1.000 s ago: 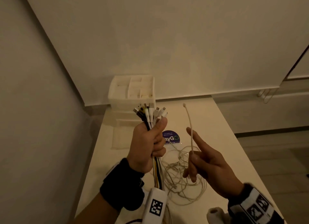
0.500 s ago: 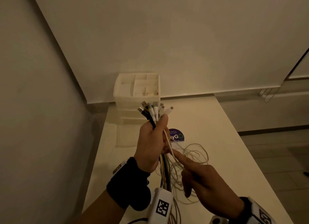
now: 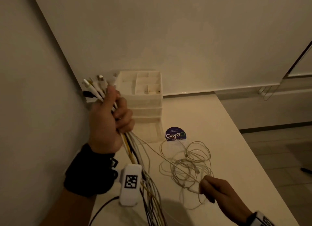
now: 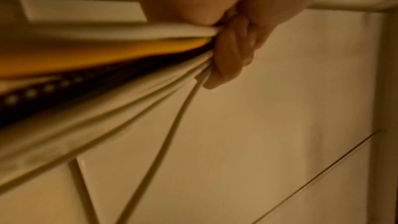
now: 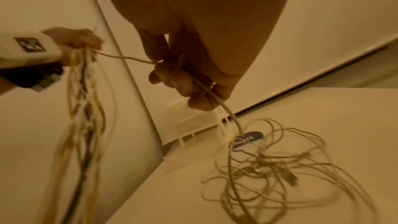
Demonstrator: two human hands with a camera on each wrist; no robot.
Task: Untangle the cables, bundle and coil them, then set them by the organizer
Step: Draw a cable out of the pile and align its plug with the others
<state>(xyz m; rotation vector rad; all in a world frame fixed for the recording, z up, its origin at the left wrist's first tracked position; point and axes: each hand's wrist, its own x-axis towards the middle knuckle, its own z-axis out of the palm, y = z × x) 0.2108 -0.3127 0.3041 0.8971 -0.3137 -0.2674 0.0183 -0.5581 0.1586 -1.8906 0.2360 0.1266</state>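
My left hand [image 3: 109,122] is raised over the table's left side and grips a bundle of cables [image 3: 135,151], white, yellow and black, with the plug ends [image 3: 98,85] sticking up above the fist. The strands [image 4: 129,81] fan out below the curled fingers. One thin white cable [image 3: 162,156] runs taut from that fist down to my right hand [image 3: 217,190], which holds it in curled fingers [image 5: 193,88]. A tangle of thin white cables [image 3: 187,165] lies on the table between the hands. The white organizer [image 3: 143,99] stands at the table's far left corner.
The cream table [image 3: 219,133] meets walls on the left and at the back; its right edge drops to a tiled floor [image 3: 278,158]. A round purple ClayGo sticker [image 3: 175,134] lies in front of the organizer. The bundle's long tails [image 3: 152,200] hang past my left wrist.
My left hand with the bundle has shifted left and tilted the plugs leftward. My right hand slid away from the fist, down and right along the thin white cable, drawing it taut.
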